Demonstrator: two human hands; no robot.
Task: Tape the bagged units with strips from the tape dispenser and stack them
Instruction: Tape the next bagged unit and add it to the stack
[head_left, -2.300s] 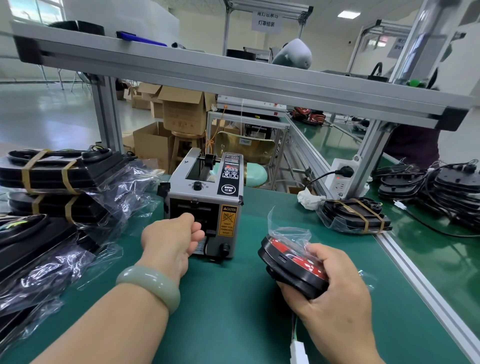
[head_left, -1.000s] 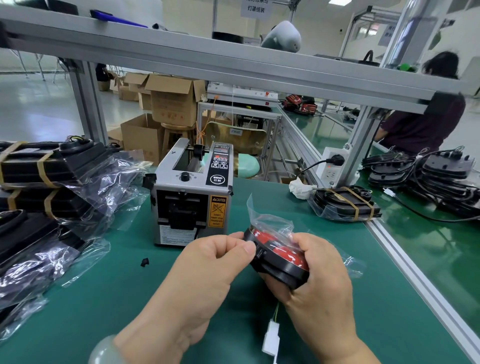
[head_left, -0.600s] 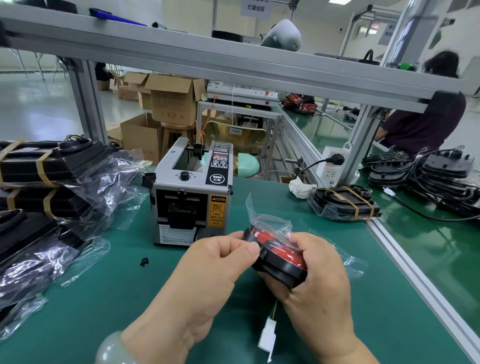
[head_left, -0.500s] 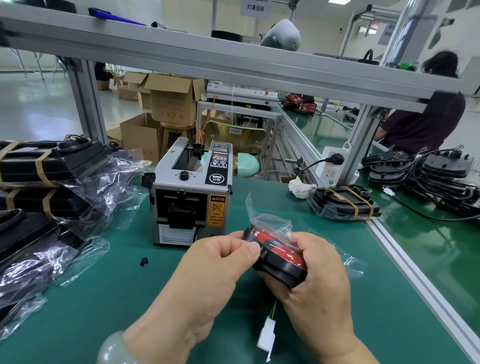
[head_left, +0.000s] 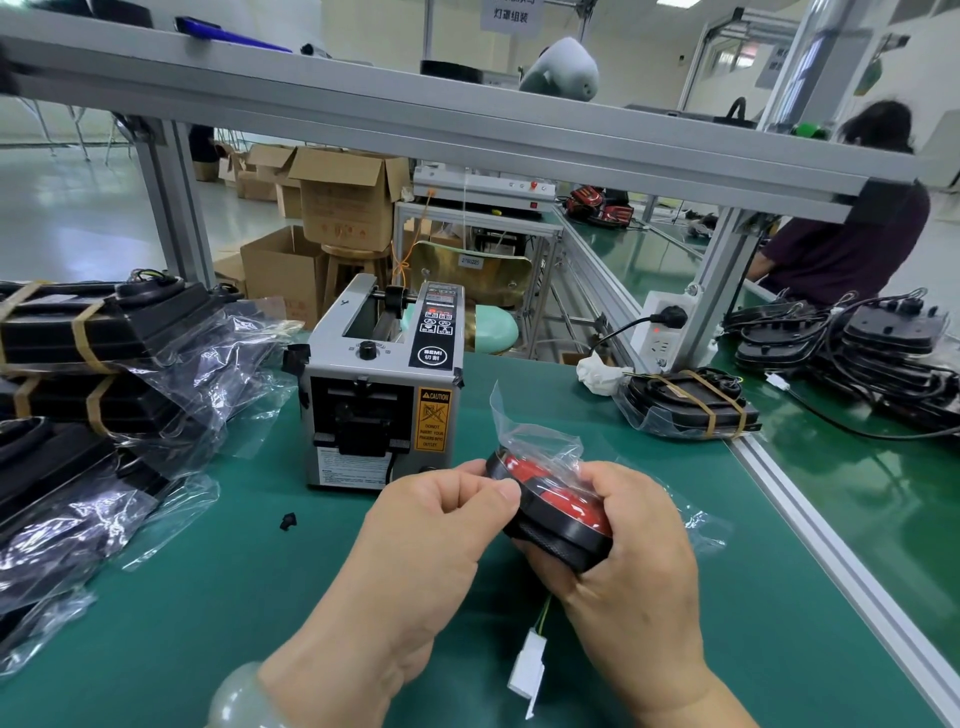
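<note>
Currently, the unit (head_left: 558, 514), a red-and-black disc inside a clear bag (head_left: 535, 441), is held off the worktop (head_left: 208, 597), just in front of the dispenser (head_left: 382, 384). This position keeps the strip outlet near and leaves the unit's faces free for wrapping.

The right grip (head_left: 634, 545) cradles the unit from below and from the right, with its fingers curled round the rim. The disc is tilted, red face upward.

The left grip (head_left: 441, 525) is closed, thumb against forefinger, and pinches at the near-left rim where the bag's loose neck folds over. Whether a tape strip lies between those fingers cannot be told.

A white connector (head_left: 527, 670) hangs on its lead below both grips.

Taped units form a stack (head_left: 78, 338) at the left edge. One finished unit (head_left: 685, 405) lies at the far right. Judged from this, the held unit is not yet taped.
</note>
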